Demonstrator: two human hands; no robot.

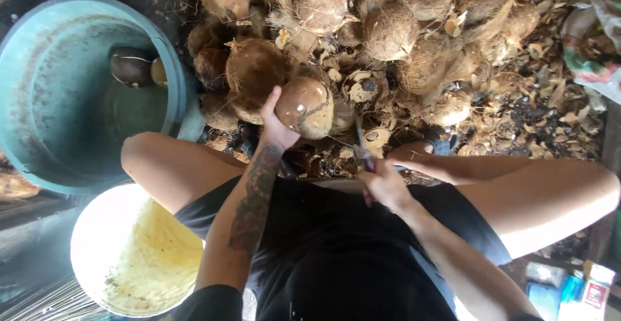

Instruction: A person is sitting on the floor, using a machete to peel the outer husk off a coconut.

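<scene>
The peeled coconut [305, 106] sits in your left hand [277, 124], whose grip is clamped on its side, just above your knees. Your right hand [383, 182], to the right of it, is closed around a knife [362, 141]. Beyond both lies a heap of husked coconuts [388, 30]; left stands a green tub [39, 82].

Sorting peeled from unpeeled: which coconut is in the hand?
The smooth, husk-free coconut gripped by the left hand; those piled behind remain fibrous.
</scene>
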